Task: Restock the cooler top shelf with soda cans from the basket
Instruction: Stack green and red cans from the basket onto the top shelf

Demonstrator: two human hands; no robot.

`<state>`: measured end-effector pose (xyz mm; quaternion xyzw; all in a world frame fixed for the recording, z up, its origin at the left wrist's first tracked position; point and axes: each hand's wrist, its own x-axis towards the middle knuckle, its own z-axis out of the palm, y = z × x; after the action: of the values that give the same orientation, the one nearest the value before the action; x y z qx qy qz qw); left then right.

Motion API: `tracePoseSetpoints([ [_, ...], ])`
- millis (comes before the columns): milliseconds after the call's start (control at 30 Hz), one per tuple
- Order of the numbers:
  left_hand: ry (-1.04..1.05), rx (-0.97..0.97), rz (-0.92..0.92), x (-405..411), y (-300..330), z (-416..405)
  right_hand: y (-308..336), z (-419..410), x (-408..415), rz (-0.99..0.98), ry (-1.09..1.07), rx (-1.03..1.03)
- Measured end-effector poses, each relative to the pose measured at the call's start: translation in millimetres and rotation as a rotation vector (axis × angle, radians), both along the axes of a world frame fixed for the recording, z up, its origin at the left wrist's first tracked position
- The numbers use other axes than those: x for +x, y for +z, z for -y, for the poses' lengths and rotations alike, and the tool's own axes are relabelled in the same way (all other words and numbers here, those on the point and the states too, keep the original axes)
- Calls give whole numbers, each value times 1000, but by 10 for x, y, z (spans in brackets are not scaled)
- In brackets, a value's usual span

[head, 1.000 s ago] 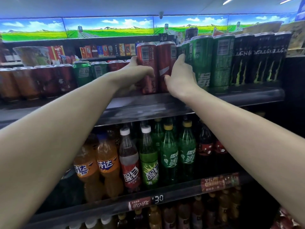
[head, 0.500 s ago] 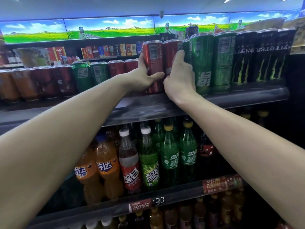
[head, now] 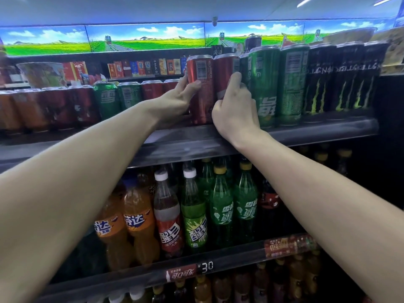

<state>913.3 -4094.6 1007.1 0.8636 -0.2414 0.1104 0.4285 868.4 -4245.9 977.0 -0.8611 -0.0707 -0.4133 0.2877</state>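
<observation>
Running across the cooler, the top shelf (head: 196, 147) carries a row of upright cans: short red and green ones to the left, tall green cans (head: 265, 84) and black cans (head: 341, 79) to the right. Two tall red cans stand between, touching. The left hand (head: 175, 101) holds the left red can (head: 202, 88), fingers curled around it, thumb across its front. The right hand (head: 236, 112) grips the right red can (head: 225, 71), fingers wrapped around its right side.

left red can (head: 200, 88): upright, top shelf (head: 196, 145) front | right red can (head: 225, 75): upright, touching it
</observation>
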Motion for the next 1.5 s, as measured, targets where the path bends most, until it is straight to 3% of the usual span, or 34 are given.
tracePoseSetpoints([
  [233, 88, 17, 9, -23, 2, 5, -1, 5, -9, -3, -4, -14],
  [400, 247, 210, -47, -102, 46, 85, -3, 14, -1, 4, -15, -18],
  [600, 298, 245, -58, -79, 79, 75, -3, 19, 11, 11, -20, -18],
  [800, 291, 211, -98, -161, 52, 134, -5, 13, -9, -3, -21, -16],
  [1000, 322, 15, -106, -57, 55, -19, 61, 19, -81, -104, -5, -6],
  [1100, 289, 40, -47, -382, 123, 57, 69, 25, -162, -111, 13, -33],
  [1233, 250, 58, 71, -719, 69, 36, 39, -7, -336, 25, 23, -80],
  [1400, 337, -16, 526, -1148, -260, -158, -271, -184, -587, 434, 125, -43],
  [1500, 361, -75, 723, -1433, -735, -324, -719, -378, -832, 420, 298, 83],
])
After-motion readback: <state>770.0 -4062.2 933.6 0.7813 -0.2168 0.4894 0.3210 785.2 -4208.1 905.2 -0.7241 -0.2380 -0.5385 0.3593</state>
